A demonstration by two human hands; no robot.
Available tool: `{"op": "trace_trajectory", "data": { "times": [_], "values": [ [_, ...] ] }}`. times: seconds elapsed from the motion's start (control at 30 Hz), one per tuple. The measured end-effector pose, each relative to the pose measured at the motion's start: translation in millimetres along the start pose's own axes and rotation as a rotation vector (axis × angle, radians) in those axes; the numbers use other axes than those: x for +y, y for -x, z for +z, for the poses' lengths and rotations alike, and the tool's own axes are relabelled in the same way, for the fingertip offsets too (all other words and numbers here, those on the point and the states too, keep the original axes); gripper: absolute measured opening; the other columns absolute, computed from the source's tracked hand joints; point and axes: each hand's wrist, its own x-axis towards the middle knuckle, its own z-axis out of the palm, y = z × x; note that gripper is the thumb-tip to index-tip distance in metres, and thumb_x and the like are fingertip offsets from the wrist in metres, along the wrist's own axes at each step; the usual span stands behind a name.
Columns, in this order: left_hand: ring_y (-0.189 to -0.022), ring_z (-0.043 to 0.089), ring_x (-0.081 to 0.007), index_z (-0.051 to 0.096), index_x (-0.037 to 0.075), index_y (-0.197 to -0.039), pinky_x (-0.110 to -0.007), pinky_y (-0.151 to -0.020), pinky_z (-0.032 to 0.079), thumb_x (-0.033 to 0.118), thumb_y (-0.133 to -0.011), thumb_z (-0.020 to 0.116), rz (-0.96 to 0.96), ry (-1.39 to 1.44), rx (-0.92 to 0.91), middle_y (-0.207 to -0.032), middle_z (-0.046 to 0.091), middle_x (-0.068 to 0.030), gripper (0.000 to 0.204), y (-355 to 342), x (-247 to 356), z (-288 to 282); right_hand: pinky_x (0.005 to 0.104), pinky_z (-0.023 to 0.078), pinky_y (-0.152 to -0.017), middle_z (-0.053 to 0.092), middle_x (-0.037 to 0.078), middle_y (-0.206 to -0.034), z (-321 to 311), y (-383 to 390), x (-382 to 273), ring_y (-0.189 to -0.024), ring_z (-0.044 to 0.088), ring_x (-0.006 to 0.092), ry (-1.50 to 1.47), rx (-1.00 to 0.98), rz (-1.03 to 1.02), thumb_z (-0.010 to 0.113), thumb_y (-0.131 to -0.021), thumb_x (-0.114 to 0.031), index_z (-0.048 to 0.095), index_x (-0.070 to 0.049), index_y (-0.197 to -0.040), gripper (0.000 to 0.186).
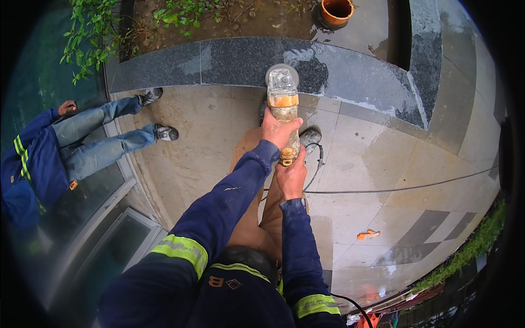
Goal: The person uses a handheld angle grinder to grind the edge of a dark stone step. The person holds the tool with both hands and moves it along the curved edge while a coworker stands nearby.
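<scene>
Both my hands are wrapped round a yellow angle grinder (284, 112), its body coated in pale dust. My left hand (280, 130) grips the middle of the body. Behind it, my right hand (292, 176) closes on the rear end, where a black cable (320, 159) hangs down. The round grinding disc (295, 74) is over the inner edge of the dark granite ledge (240, 57). Whether the disc touches the stone I cannot tell. To the right of the disc, the ledge has wet dark and pale patches.
At the left another person (35, 153) in a navy jacket and jeans is beside the glass. Beyond the ledge are a wet planting bed, leafy branches (180, 13) and a terracotta pot (336, 12). An orange glove (368, 234) lies on the tiles. A cable (394, 191) crosses the floor rightward.
</scene>
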Motion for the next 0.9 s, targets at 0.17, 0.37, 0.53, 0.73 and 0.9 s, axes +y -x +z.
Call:
{"op": "trace_trajectory", "data": {
  "times": [0.17,0.37,0.53,0.73,0.9],
  "values": [
    [-0.095,0.066,-0.0183,0.050,-0.001,-0.125,-0.034,-0.085,0.055,0.008,-0.075,0.085,-0.037,0.014,-0.025,-0.109,0.066,-0.0104,0.062,9.3,2.5,7.2,0.0543,0.051,-0.076,0.067,0.033,-0.094,3.9,7.9,12.6,-0.091,0.065,0.0521,-0.015,0.050,0.005,0.072,-0.078,-0.006,0.032,-0.002,-0.147,0.080],
    [-0.095,0.065,-0.0181,0.049,-0.002,-0.125,-0.033,-0.086,0.055,0.010,-0.075,0.084,-0.004,-0.023,-0.032,-0.109,0.065,-0.0104,0.062,0.0,12.9,7.4,0.0552,0.051,-0.074,0.067,0.033,-0.092,0.4,-3.4,1.2,-0.090,0.065,0.0526,0.015,0.055,-0.022,0.071,-0.078,-0.005,0.034,-0.005,-0.145,0.077],
    [-0.094,0.066,-0.0178,0.049,0.000,-0.125,-0.033,-0.083,0.056,0.007,-0.076,0.083,0.053,0.005,0.018,-0.107,0.065,-0.0096,0.061,-5.9,0.9,3.2,0.0570,0.051,-0.073,0.067,0.033,-0.089,0.3,-6.4,0.7,-0.086,0.064,0.0539,0.007,0.007,-0.041,0.070,-0.078,-0.005,0.033,-0.005,-0.145,0.077],
    [-0.096,0.066,-0.0201,0.048,-0.002,-0.126,-0.035,-0.086,0.055,0.012,-0.074,0.085,-0.030,0.018,0.006,-0.110,0.065,-0.0121,0.065,10.2,4.4,4.0,0.0569,0.051,-0.074,0.067,0.034,-0.091,-3.1,5.2,7.0,-0.087,0.064,0.0538,-0.001,0.013,-0.024,0.070,-0.079,-0.005,0.031,-0.005,-0.147,0.079],
    [-0.102,0.066,-0.0251,0.048,-0.006,-0.126,-0.038,-0.092,0.053,0.019,-0.070,0.088,0.004,-0.007,-0.005,-0.115,0.066,-0.0179,0.073,-3.6,5.1,6.0,0.0561,0.051,-0.073,0.067,0.034,-0.091,0.3,-3.4,3.7,-0.087,0.065,0.0532,0.007,0.037,-0.055,0.071,-0.079,-0.005,0.031,-0.005,-0.146,0.078]
  ]
}}
